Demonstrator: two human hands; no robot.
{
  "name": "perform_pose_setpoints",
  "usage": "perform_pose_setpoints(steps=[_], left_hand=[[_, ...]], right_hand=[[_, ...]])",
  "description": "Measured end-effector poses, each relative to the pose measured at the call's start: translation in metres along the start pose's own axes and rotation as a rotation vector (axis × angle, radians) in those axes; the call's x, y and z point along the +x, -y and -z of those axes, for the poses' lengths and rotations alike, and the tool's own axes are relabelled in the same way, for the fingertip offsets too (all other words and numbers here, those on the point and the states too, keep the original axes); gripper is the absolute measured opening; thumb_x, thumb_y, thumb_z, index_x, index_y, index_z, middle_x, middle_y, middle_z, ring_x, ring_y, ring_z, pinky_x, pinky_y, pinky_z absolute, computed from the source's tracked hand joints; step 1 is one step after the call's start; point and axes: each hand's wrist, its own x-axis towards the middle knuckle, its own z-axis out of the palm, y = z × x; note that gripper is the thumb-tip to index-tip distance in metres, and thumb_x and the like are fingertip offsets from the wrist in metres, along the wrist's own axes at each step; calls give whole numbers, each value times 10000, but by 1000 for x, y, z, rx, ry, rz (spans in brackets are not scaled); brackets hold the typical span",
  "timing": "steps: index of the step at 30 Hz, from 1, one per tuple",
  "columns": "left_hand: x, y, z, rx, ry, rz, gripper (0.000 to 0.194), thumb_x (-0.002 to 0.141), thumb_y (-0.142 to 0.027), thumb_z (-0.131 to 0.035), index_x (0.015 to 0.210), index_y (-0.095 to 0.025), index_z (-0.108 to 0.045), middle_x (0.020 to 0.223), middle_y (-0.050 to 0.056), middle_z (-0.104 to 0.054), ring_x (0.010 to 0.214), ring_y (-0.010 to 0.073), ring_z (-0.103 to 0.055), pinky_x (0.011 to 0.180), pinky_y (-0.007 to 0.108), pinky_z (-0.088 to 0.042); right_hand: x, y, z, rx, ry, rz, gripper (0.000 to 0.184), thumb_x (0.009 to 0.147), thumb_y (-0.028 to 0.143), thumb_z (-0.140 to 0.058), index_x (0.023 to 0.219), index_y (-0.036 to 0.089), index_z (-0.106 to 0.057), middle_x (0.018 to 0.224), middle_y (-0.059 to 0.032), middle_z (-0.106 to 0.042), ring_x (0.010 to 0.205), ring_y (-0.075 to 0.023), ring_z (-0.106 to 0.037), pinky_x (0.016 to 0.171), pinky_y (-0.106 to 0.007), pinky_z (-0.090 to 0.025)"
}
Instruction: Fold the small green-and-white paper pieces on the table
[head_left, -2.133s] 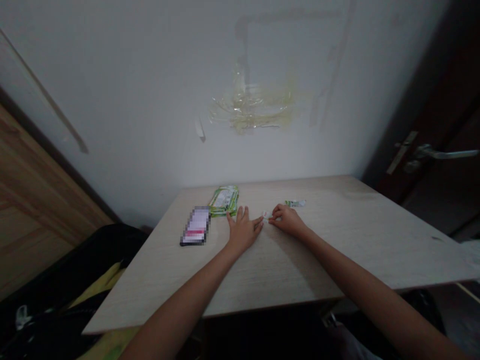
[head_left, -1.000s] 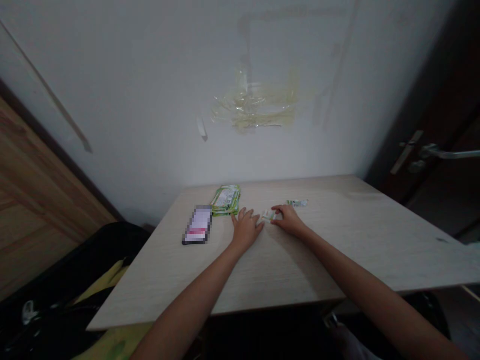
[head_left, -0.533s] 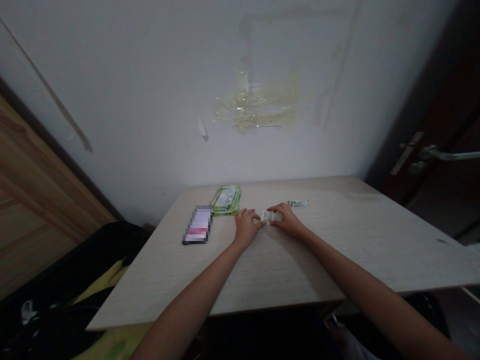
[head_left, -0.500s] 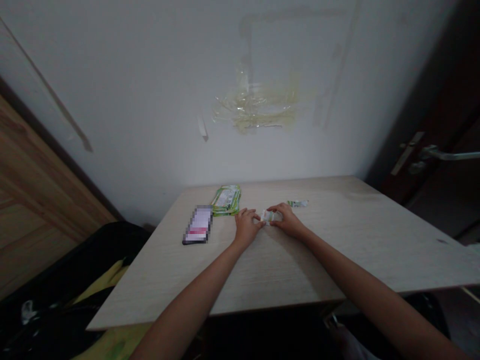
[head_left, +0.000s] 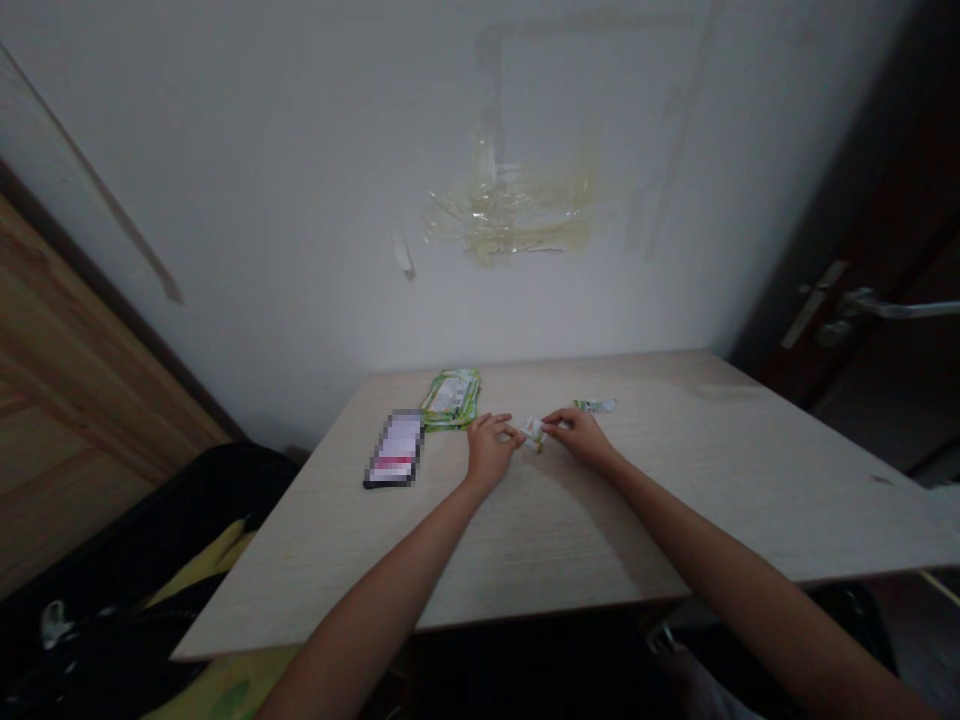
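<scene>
The pale wall (head_left: 300, 250) rises behind a light wood-grain desk (head_left: 540, 540), the working surface. A stack of green-and-white packets (head_left: 451, 398) lies flat on the desk's far left part; a smartphone (head_left: 395, 450), its screen pixelated, lies just in front of it. The left hand (head_left: 489, 447) is between the stack and the work, fingers bent, thumb and forefinger at the wrapper's left edge; whether they grip cannot be told. The right hand (head_left: 579, 437) pinches the opposite edge. A narrow green-and-white strip (head_left: 596, 406) lies behind the right hand. The smallest item, a white-and-green wrapper (head_left: 532, 434), sits between both hands' fingertips; contact with the desk is unclear. Assessment: the wrapper appears thin and likely to crease or slip; good handling calls for a light fingertip pinch, steady counter-hold from the left, and even tension kept low over the desk.
</scene>
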Motion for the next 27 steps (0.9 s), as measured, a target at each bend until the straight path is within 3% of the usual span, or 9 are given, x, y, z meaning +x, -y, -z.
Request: perform_pose_setpoints(steps=[13,20,27], left_hand=[[-1,-3,-1,60,-3,-7,44,748,-208,-785,726,-234,-758,1146,25,-733,1195,216,-572,1116,423,-337],[0,2,0,83,-73,38,50,779,-285,-766,776,-236,-775,1084,39,-731,1122,217,-595,1064,411,-377],[-2,-1,0,72,-124,8,75,803,-293,-744,792,-220,-754,1073,46,-709,1093,211,-595,1041,391,-395]], right_hand=[[2,4,-3,-2,-38,-104,80,697,220,-662,669,161,-708,673,-51,-723,636,-181,-632,619,-286,-472],[3,-2,-3,38,-28,23,195,780,340,-668,864,196,-770,862,-77,-773,827,-228,-695,811,-367,-529],[2,-3,0,46,7,13,210,789,346,-678,893,186,-767,928,-85,-771,886,-238,-701,871,-391,-522]])
